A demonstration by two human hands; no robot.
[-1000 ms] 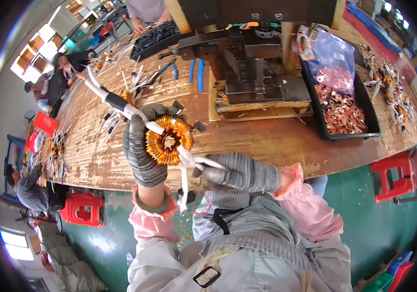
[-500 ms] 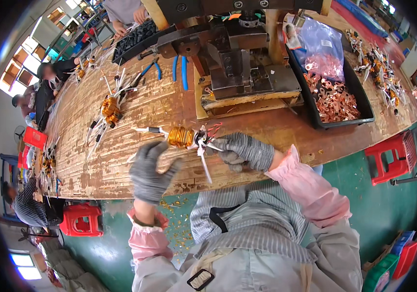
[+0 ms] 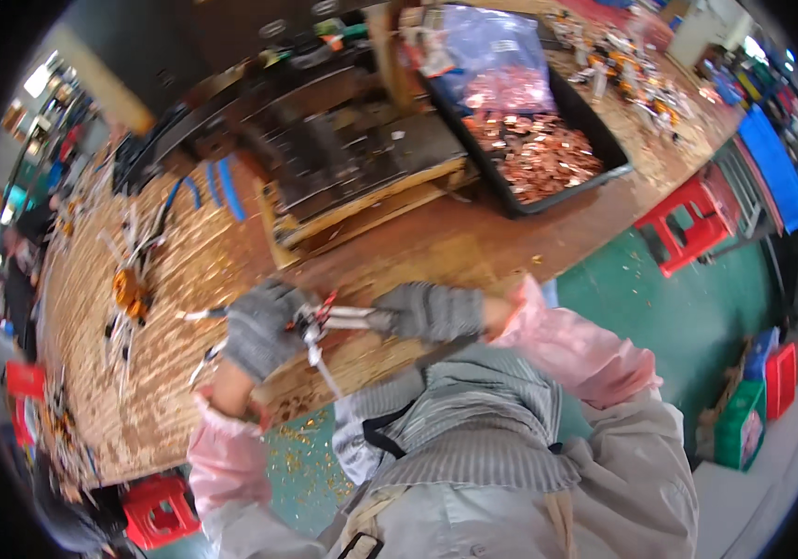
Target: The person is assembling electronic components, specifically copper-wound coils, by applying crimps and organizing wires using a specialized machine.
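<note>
My left hand (image 3: 264, 326), in a grey knit glove, is wrapped round a copper-wire coil whose orange windings are hidden under the fingers. From the coil's near end stick out white sleeved leads (image 3: 348, 318) and thin red wires (image 3: 327, 301). My right hand (image 3: 425, 313), gloved alike, pinches the ends of the white leads and holds them out to the right. One more white lead (image 3: 324, 377) hangs down toward the table's edge. Both hands are above the front of the worn wooden table (image 3: 399, 270). The picture is somewhat smeared by motion.
Beyond my hands stands a dark metal press (image 3: 324, 140) on a yellowish base. A black bin (image 3: 618, 168) of copper terminals with a plastic bag is right of it. Another coil (image 3: 129, 291) lies left, near blue-handled pliers (image 3: 180, 191). A red stool (image 3: 688, 224) stands right.
My left hand has gone from spread fingers beside the coil to closing round it. My right hand keeps hold of the leads. The view has swung to the right.
</note>
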